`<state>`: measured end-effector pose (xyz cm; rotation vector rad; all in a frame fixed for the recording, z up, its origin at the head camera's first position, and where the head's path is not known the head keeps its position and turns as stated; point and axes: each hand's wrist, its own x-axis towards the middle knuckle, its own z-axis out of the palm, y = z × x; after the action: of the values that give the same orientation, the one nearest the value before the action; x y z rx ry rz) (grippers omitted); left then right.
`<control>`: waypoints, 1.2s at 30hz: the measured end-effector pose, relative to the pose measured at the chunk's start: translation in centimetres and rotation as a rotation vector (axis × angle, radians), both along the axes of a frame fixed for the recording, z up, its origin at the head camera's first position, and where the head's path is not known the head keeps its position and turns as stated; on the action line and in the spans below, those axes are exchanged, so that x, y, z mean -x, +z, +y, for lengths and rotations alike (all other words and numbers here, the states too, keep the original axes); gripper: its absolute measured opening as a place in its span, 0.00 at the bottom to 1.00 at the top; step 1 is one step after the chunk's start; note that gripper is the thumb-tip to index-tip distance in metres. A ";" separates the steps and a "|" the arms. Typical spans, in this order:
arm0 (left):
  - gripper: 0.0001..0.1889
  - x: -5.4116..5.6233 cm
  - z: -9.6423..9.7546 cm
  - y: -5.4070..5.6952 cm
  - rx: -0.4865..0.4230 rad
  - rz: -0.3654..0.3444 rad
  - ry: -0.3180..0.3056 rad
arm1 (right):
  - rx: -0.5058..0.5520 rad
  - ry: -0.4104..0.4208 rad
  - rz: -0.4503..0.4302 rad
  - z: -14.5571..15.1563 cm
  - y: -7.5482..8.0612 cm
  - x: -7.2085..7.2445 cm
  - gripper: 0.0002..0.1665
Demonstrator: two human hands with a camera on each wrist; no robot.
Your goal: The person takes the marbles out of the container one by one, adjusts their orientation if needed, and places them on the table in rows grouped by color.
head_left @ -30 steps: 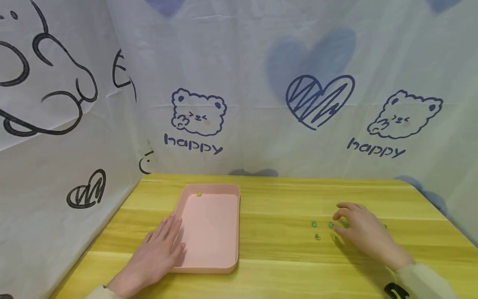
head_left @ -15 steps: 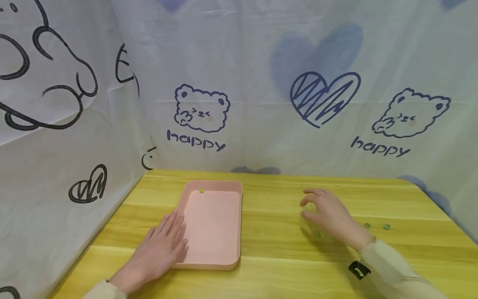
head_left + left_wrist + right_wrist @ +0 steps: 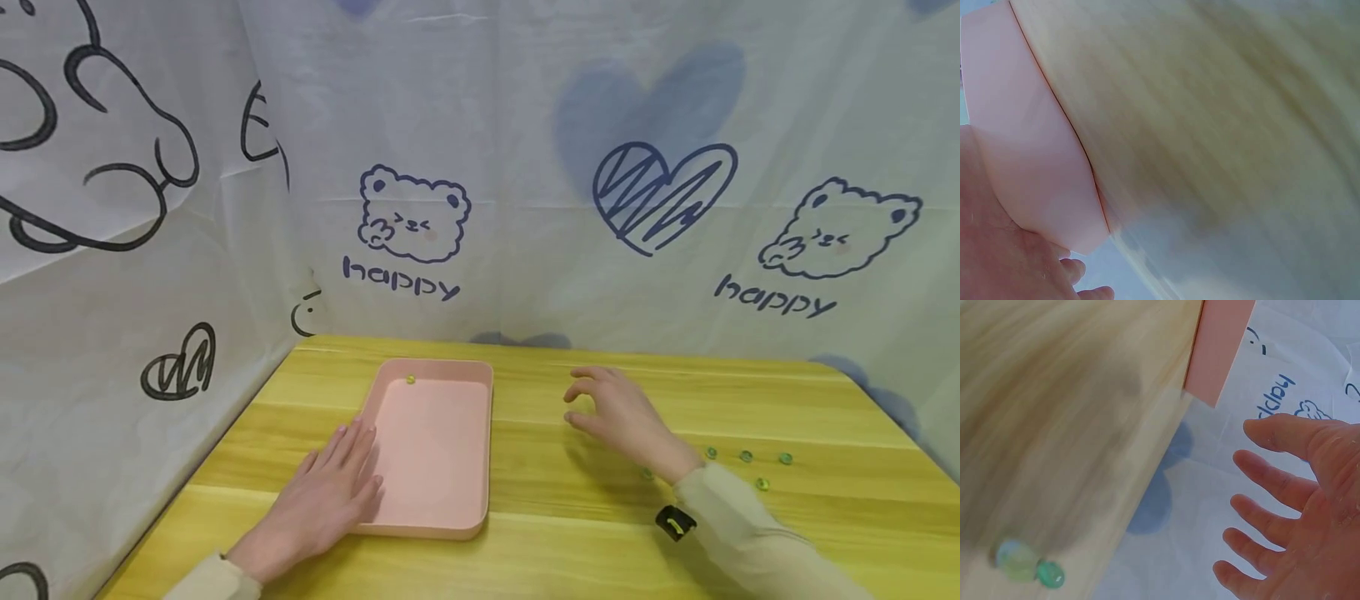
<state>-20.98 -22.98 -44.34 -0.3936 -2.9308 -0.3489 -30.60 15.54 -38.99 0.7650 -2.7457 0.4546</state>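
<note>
A pink tray lies on the left half of the table, with one small yellow bead inside near its far left corner. My left hand rests over the tray's left rim, fingers straight. To the right of the tray, my right hand hovers above the wood with fingers slightly bent. In the right wrist view its fingers are spread apart and no object shows between them. Several small green glassy beads, such as this bead, lie under and beyond the right forearm; the arm may hide others.
The yellow wood-grain table ends at a white printed cloth hanging behind it. Another cloth hangs along the left side. A black band is on the right wrist.
My right hand has moved left from above the green beads toward the tray, uncovering several of them. The head view has shifted slightly. My left hand stays on the tray.
</note>
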 end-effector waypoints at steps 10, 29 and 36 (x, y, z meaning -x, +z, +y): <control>0.34 0.0 -0.1 0.1 0.002 0.003 0.004 | 0.021 0.035 -0.008 -3.2 0.4 0.8 0.13; 0.34 -0.1 -0.1 0.2 -0.002 -0.009 0.001 | 0.017 0.065 0.002 -7.3 1.5 1.9 0.13; 0.34 -0.2 0.0 0.0 -0.012 -0.006 -0.001 | 0.001 0.090 -0.001 -9.8 1.6 2.5 0.12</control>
<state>-20.82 -23.03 -44.29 -0.3931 -2.9329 -0.3689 -33.06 5.71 -37.38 0.8908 -2.7203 0.4744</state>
